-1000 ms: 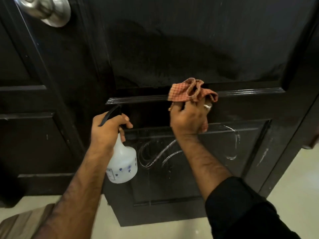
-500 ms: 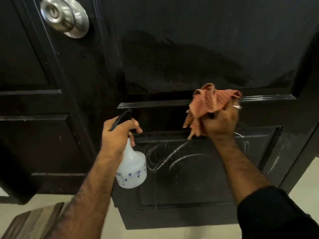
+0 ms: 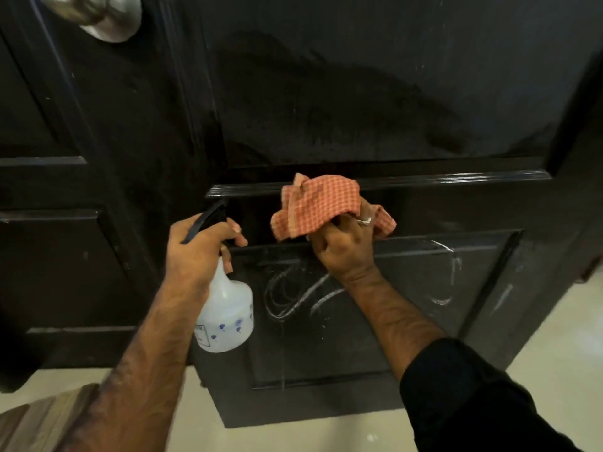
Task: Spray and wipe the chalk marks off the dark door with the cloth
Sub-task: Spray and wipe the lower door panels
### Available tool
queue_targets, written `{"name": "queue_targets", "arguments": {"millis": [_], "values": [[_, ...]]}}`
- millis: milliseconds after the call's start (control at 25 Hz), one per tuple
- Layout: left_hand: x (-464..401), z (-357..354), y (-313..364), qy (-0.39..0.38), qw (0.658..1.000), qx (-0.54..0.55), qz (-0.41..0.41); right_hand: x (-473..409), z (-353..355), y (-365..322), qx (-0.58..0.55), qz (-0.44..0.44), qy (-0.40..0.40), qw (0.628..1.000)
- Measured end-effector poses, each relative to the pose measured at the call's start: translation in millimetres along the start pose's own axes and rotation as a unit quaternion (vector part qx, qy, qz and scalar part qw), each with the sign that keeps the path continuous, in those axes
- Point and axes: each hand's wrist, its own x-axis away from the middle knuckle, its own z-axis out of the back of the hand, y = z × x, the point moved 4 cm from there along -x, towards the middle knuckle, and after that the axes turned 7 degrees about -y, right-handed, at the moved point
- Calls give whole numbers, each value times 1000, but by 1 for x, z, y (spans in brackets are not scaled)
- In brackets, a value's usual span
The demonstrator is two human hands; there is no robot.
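Observation:
The dark door [image 3: 375,93] fills the view, its upper panel streaked wet. White chalk marks [image 3: 300,295] loop across the lower recessed panel, with more chalk at the panel's right side [image 3: 453,272]. My right hand [image 3: 346,246] grips an orange checked cloth [image 3: 319,207] and presses it on the rail between the two panels. My left hand [image 3: 199,252] holds a translucent spray bottle [image 3: 226,318] with a black trigger, just left of the chalked panel, nozzle toward the door.
A silver door knob [image 3: 107,17] sits at the top left. Pale floor [image 3: 538,370] shows below and right of the door. A brown wooden surface [image 3: 36,422] lies at the bottom left corner.
My right hand has slid the cloth back to the left along the rail after a sweep to the right. The left hand and bottle have kept their place by the panel.

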Motion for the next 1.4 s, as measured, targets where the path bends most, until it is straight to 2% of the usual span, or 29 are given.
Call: {"name": "queue_targets", "arguments": {"millis": [120, 160, 200, 240, 280, 320, 360, 400, 480, 560, 600, 680, 720, 760, 800, 840, 880, 920, 960, 1000, 1040, 1080, 1120, 1200, 1280, 1320, 1400], "values": [[7, -41, -10, -33, 999, 0, 0, 31, 30, 43, 41, 141, -32, 989], [10, -58, -12, -51, 999, 7, -1, 48, 43, 66, 72, 148, -44, 985], [13, -75, -14, -70, 997, 10, -1, 69, 55, 98, 109, 117, -50, 986], [14, -91, -16, -89, 996, 8, -2, 86, 70, 133, 137, 40, -58, 988], [15, -107, -18, -106, 994, 2, -2, 98, 89, 171, 156, -86, -46, 983], [15, -120, -19, -122, 993, -4, 0, 103, 103, 201, 167, -230, -14, 959], [15, -131, -19, -135, 991, -7, 1, 98, 112, 212, 169, -333, -11, 927], [15, -140, -18, -146, 989, -7, 0, 92, 110, 211, 162, -376, -34, 912], [16, -154, -13, -157, 988, -8, -2, 70, 91, 178, 190, -356, -21, 915], [14, -163, -8, -160, 987, -18, -8, 63, 66, 131, 150, -292, 4, 945], [13, -167, -7, -163, 986, -23, -13, 76, 60, 125, 105, -232, -38, 966], [13, -177, -8, -171, 985, -30, -20, 103, 78, 140, 167, -86, -110, 976], [14, -183, -10, -174, 984, -32, -20, 117, 91, 168, 196, -83, -130, 968], [16, -190, -13, -176, 984, -36, -15, 126, 104, 198, 205, -153, -136, 957], [20, -198, -17, -180, 983, -39, -7, 132, 118, 228, 190, -284, -93, 935], [24, -206, -20, -184, 982, -40, 3, 133, 130, 247, 154, -429, -30, 890], [27, -216, -25, -192, 981, -39, 13, 130, 129, 252, 132, -520, -1, 844], [30, -225, -28, -200, 979, -38, 21, 122, 126, 243, 127, -550, -12, 826], [31, -235, -31, -211, 976, -40, 24, 119, 117, 229, 133, -513, -45, 847], [31, -246, -34, -224, 973, -42, 24, 123, 109, 216, 133, -426, -90, 890], [32, -257, -37, -237, 970, -43, 22, 135, 108, 209, 121, -359, -123, 917], [34, -267, -40, -251, 967, -40, 21, 158, 112, 218, 80, -344, -126, 927], [36, -277, -44, -265, 963, -38, 21, 173, 126, 232, 60, -372, -101, 921], [43, -296, -58, -295, 954, -49, 35, 201, 160, 271, 89, -463, -59, 880], [54, -321, -81, -329, 940, -70, 60, 217, 186, 294, 48, -541, -59, 837], [59, -336, -92, -344, 933, -80, 71, 220, 193, 294, 24, -555, -73, 829], [65, -365, -108, -362, 923, -91, 90, 223, 197, 289, 27, -501, -102, 859]]}}
